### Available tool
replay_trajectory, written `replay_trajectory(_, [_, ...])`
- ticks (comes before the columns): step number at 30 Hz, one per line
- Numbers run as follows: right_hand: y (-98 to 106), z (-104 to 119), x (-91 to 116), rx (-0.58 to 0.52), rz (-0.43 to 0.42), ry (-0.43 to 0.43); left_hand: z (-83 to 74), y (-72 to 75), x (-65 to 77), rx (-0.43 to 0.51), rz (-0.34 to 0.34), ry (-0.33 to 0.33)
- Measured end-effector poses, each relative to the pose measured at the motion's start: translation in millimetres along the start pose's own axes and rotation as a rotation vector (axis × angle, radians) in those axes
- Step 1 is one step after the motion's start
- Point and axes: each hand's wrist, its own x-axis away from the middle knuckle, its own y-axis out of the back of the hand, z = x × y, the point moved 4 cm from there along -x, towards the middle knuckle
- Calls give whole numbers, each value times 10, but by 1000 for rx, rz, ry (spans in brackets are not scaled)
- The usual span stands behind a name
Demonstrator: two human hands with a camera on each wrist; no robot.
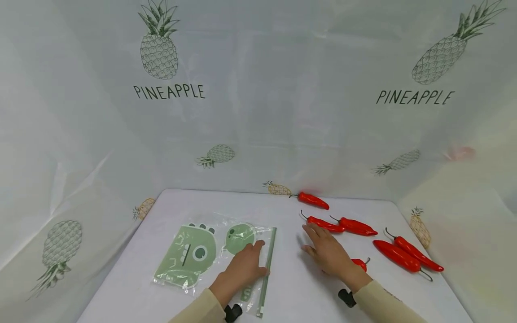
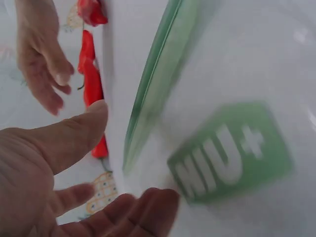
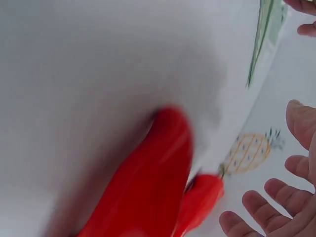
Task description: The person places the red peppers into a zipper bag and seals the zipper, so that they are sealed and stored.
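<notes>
A clear zip bag (image 1: 218, 260) with a green cartoon print and a green zip strip (image 1: 267, 269) lies flat on the white table. Over its zip side is my left hand (image 1: 244, 267), thumb and fingers spread, holding nothing; whether it touches the plastic I cannot tell. My right hand (image 1: 329, 253) is above the table, right of the bag, fingers loosely extended and nothing in them. Beneath its wrist a red chili pepper (image 1: 361, 264) is partly hidden. Just beyond its fingers lie another chili pepper (image 1: 327, 224) and a third chili pepper (image 1: 357, 226).
One chili pepper (image 1: 311, 200) lies at the table's back edge. Two more peppers, a fat chili pepper (image 1: 397, 255) and a slimmer chili pepper (image 1: 418, 254), lie side by side near the right edge. A pineapple-printed sheet (image 1: 282, 112) surrounds the white table (image 1: 299, 296).
</notes>
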Motion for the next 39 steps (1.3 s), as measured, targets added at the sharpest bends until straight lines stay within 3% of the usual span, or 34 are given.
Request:
replay_trajectory(5, [121,-214,137,27,-24,-44,-58,-98,-135,91,-5,57])
replay_trajectory(11, [194,-459,350,49,-24,-96,-88,-195,-217,79,-1,96])
replay_trajectory(19, [254,-675,549,0,30,-156,52,-254,-281,114,12,122])
replay_trajectory(28, [309,-866,710,-91,127,-151,143,-172,-334,189,46,58])
replay_trajectory(39, [280,-914,749,-162,248,-195,247,-82,-369,234,85,80])
